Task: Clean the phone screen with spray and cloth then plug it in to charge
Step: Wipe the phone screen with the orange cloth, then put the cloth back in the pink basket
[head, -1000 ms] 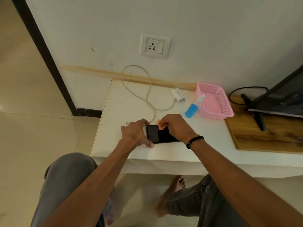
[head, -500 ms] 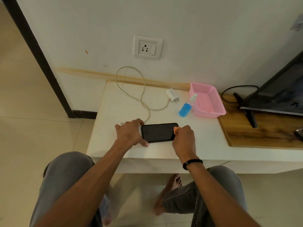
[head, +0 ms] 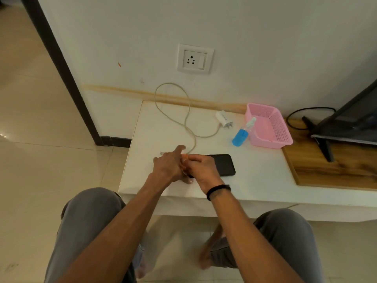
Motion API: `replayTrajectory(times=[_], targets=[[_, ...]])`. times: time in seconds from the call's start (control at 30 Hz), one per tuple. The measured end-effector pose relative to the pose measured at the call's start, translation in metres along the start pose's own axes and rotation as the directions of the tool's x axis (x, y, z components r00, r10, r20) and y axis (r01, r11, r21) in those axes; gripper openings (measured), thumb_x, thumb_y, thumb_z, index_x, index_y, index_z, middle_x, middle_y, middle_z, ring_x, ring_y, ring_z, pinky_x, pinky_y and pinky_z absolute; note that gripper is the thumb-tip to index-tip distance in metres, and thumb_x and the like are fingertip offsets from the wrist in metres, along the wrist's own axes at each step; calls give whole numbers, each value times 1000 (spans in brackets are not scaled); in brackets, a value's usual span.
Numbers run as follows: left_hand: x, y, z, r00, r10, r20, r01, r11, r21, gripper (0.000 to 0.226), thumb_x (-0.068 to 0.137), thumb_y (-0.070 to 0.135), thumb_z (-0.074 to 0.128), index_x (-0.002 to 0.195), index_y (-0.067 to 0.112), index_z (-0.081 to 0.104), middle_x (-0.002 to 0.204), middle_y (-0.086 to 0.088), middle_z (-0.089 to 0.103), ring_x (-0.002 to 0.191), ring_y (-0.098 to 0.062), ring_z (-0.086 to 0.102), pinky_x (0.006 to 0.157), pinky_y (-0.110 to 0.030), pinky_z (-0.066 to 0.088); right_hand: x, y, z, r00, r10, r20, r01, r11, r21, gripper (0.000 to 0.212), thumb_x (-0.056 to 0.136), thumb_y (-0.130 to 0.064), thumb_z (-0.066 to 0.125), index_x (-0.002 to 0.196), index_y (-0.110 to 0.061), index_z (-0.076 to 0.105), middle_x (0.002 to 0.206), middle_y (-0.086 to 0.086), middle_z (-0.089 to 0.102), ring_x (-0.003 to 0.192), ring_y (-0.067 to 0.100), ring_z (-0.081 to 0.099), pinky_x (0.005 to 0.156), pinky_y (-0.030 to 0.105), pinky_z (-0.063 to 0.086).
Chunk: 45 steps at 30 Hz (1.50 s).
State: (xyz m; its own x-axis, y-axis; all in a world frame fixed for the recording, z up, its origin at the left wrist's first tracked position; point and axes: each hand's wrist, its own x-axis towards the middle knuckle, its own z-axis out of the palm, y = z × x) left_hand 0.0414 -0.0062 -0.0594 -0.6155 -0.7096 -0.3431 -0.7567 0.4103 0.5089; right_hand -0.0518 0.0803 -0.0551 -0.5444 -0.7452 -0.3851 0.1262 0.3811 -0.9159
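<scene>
Both forearms reach forward from above the person's knees and meet over the near edge of the white table (head: 255,180). The left hand (head: 168,167) lies at the left end of the black phone (head: 222,164), back of the hand up, its index finger stretched toward the wall and the thumb low near the table edge; the fingers look fairly straight and rest at the phone's end, though whether they press the phone or the tabletop cannot be made out. The right hand (head: 201,167), with a black band at the wrist, comes in from the right and is curled over the phone's left half, pinching a small orange cloth (head: 185,158) of which only slivers show between the two hands. The cloth's shape and how much of it touches the screen are hidden by the knuckles.

The phone lies flat, screen up, long side parallel to the table's front edge; its right half is uncovered and dark. A pale charging cable (head: 188,127) loops from just behind the left hand back toward the wall and round to a white charger plug (head: 223,118) lying on the table. Its free end is hidden behind the left hand. A blue spray bottle (head: 241,135) lies tipped against a pink basket (head: 269,125). A wall socket (head: 194,59) sits above.
</scene>
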Motion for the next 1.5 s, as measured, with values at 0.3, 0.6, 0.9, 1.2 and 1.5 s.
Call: replayTrajectory(times=[0.3,0.6,0.9,1.2,1.5], targets=[[-18,22,-51,969,99,226,3,911,-413,107,62,58,92,153,30,44,118,8,69,114,-14,63,99,-34,46,-10,-11,-70,972,53,227,-174,813,556,28,103,-8,59,128,-2,72,126,19,73,118,30,72,90,36,63],[-14,103,-2,964,99,-246,-234,752,-616,35,78,60,80,88,27,80,79,9,78,78,-5,72,74,-25,54,-31,-47,-158,963,-95,254,-10,923,384,37,100,-16,67,135,-6,66,133,12,72,120,31,71,96,35,60],[28,203,14,904,319,-286,-421,787,-452,55,98,53,61,66,9,69,54,3,67,50,-7,65,51,-15,47,-8,-65,-253,997,-60,-45,70,961,269,32,86,-14,80,116,-6,74,109,8,80,101,26,78,86,37,64],[84,228,-15,900,258,-351,-372,874,-311,51,100,50,57,66,16,72,64,6,74,43,2,58,60,-23,50,96,-67,-301,861,-142,-488,70,984,-163,41,91,-23,79,129,-11,68,120,4,72,101,22,70,81,33,60],[86,149,-27,949,66,-307,-181,914,-363,54,103,54,49,70,19,74,70,6,76,53,-12,61,58,-24,45,160,-50,-296,909,-292,-296,-52,625,-779,31,100,-27,61,123,-11,71,128,9,71,112,27,66,85,27,47]])
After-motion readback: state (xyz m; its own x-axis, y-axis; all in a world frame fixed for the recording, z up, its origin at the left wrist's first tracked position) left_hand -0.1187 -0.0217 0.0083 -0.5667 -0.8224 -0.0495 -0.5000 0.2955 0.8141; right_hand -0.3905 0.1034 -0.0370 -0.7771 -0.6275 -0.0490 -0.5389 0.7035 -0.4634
